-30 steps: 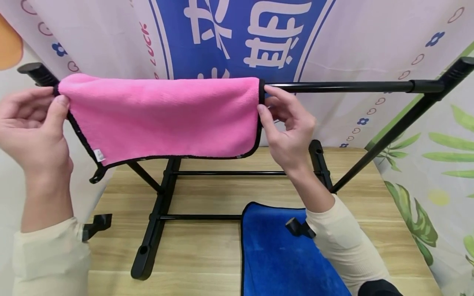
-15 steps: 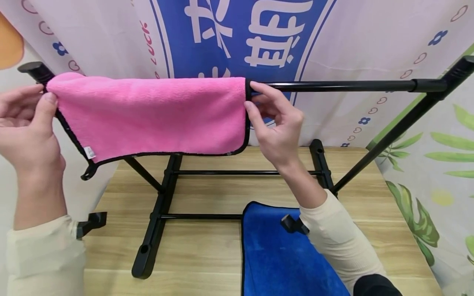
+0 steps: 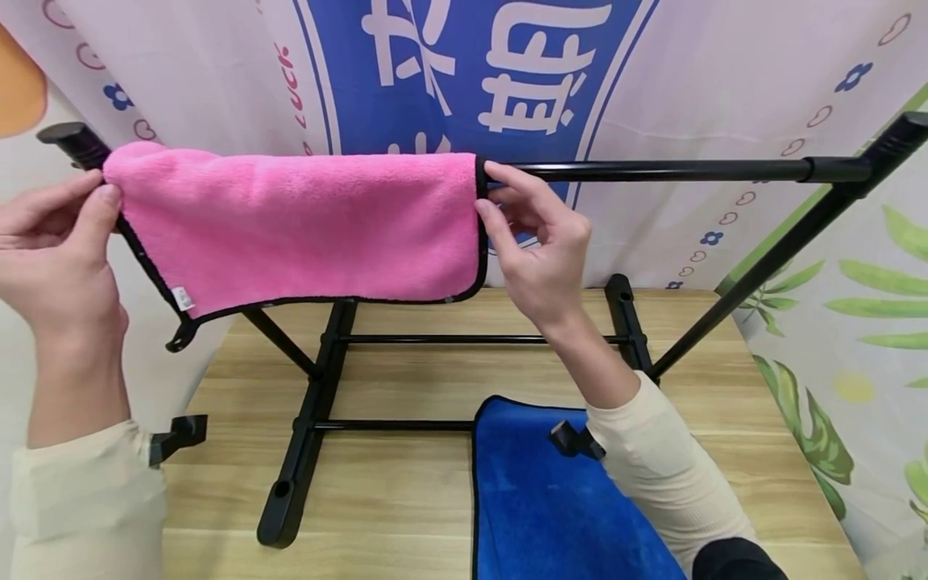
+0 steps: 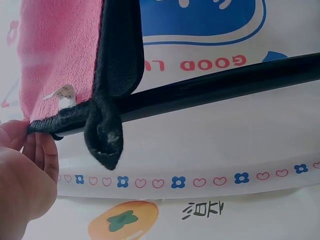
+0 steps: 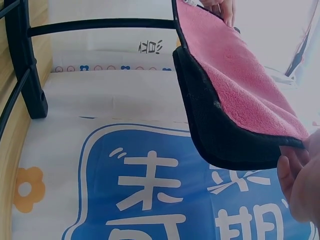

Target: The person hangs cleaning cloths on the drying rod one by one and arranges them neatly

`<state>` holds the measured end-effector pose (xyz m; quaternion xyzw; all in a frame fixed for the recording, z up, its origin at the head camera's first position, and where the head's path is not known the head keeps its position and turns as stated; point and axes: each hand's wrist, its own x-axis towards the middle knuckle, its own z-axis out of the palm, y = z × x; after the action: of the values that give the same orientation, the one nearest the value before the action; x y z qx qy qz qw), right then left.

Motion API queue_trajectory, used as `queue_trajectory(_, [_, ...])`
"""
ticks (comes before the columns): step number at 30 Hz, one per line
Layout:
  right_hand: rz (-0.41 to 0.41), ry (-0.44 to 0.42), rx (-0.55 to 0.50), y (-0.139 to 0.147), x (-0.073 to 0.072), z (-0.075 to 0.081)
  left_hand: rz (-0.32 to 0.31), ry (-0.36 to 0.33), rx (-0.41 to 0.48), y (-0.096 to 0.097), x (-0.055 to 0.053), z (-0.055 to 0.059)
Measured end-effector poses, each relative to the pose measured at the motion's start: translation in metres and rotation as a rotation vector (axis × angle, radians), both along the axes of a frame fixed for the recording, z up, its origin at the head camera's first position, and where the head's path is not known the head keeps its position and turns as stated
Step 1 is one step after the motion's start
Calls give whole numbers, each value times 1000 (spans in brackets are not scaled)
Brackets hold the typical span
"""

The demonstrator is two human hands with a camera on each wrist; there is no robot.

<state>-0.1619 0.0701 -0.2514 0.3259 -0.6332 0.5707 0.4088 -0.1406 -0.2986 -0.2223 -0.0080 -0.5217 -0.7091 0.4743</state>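
Note:
A pink towel [image 3: 304, 225] with black edging hangs folded over the top bar [image 3: 674, 170] of a black metal rack. A small white tag [image 3: 182, 299] and a black hanging loop [image 4: 105, 135] sit at its lower left corner. My left hand [image 3: 61, 258] pinches the towel's left edge, close by the rack's left post. At the opposite end my right hand [image 3: 547, 250] pinches the black edge between thumb and fingers, right at the bar. In the right wrist view, the towel's dark rear layer [image 5: 210, 120] hangs behind the pink front.
A blue towel [image 3: 536, 491] with dark edging lies on the wooden tabletop [image 3: 391, 491], partly under my right forearm. The rack's feet [image 3: 290, 491] and lower crossbars [image 3: 442, 339] stand on the wood. A printed curtain [image 3: 696, 72] hangs behind.
Both hands and the pink towel have shifted left along the bar since a second ago. In the last half second the towel's left end has come back slightly right.

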Motion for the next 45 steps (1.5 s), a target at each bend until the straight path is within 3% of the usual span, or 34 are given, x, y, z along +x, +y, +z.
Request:
queue_trajectory(5, [-5, -5, 3, 2, 1, 0, 18, 42, -76, 0, -1, -3])
queue_trajectory(13, [9, -7, -8, 2, 2, 0, -26, -17, -14, 0, 0, -1])
queue_trajectory(24, [-11, 7, 43, 3, 1, 2, -14, -12, -67, 0, 2, -2])
queue_trajectory(31, [13, 9, 101, 7, 1, 3, 14, -51, -180, -1, 4, -3])
queue_trajectory(35, [7, 4, 110, 10, 2, 2, 12, -84, -182, 0, 6, -2])
queue_trajectory(39, [-2, 7, 96, 13, 4, 1, 64, -120, -261, -1, 7, -5])
queue_trajectory(43, [-2, 8, 90, 19, 5, -1, 94, -115, -305, -4, 6, -9])
queue_trajectory(45, [-4, 8, 91, 21, 5, -2, 69, -87, -270, -4, 6, -11])
